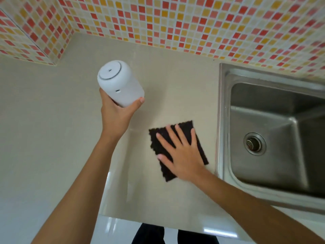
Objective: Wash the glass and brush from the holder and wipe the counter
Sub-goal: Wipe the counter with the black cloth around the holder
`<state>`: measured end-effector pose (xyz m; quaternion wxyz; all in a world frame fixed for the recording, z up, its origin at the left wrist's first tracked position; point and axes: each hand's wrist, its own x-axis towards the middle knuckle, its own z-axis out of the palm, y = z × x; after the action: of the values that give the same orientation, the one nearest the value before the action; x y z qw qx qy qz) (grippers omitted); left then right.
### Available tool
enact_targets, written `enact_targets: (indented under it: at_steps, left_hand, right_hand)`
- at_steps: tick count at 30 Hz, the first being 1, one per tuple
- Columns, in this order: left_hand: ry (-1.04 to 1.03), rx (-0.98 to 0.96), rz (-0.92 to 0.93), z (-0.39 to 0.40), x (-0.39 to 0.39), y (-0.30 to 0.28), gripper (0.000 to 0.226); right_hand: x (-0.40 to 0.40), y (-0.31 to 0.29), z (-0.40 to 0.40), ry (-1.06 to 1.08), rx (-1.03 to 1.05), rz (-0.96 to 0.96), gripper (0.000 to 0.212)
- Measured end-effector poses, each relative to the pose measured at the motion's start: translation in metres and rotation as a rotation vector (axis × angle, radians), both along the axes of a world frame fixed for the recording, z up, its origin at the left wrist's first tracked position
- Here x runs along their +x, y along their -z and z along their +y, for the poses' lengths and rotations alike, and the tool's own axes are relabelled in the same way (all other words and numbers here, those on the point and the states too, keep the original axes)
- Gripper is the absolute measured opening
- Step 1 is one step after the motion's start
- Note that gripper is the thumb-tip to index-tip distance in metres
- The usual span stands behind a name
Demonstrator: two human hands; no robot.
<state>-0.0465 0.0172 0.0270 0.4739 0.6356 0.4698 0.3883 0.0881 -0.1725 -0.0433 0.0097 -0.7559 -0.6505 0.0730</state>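
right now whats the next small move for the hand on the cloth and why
Probably slide the dark cloth left across the counter. The right hand lies flat on it beside the sink, and the left hand holds the white holder lifted clear, so that patch is free to wipe.

Home kitchen; steel sink point(274, 131); mosaic-tiled wall point(175, 20).

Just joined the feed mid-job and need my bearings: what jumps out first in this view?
The left hand holds a white cylindrical holder lifted above the beige counter. The right hand presses flat on a dark cloth on the counter, just left of the steel sink. Behind runs a bright red, orange and cream mosaic tile wall.
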Motion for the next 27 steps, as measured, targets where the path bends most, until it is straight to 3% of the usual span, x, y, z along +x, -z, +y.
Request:
enact_targets:
  at_steps: [2, 4, 10, 13, 19, 23, 27]
  left_hand:
    - [0.022, 0.001, 0.011, -0.001, 0.004, -0.001, 0.091]
    - [0.036, 0.011, 0.015, 0.000, 0.008, -0.001, 0.091]
    - [0.061, 0.010, 0.021, -0.007, 0.018, 0.007, 0.092]
    - [0.071, -0.004, 0.014, -0.014, 0.018, 0.013, 0.091]
    - [0.065, -0.062, 0.019, -0.022, 0.026, 0.021, 0.093]
    - [0.036, -0.069, -0.009, -0.019, 0.035, 0.024, 0.093]
    - [0.025, -0.080, -0.018, -0.019, 0.035, 0.028, 0.092]
  right_hand:
    - [-0.008, -0.002, -0.021, -0.194, -0.020, 0.021, 0.063]
    - [0.011, 0.002, -0.005, -0.252, 0.013, 0.031, 0.063]
    - [0.126, 0.005, 0.123, 0.114, -0.041, 0.019, 0.062]
    - [0.159, 0.005, 0.144, 0.250, -0.080, 0.046, 0.063]
    - [0.093, 0.007, 0.080, 0.479, 0.000, 0.014, 0.065]
    - [0.032, 0.005, 0.025, 0.449, -0.010, -0.043, 0.066]
    - [0.087, 0.006, 0.075, 0.331, -0.042, -0.001, 0.066]
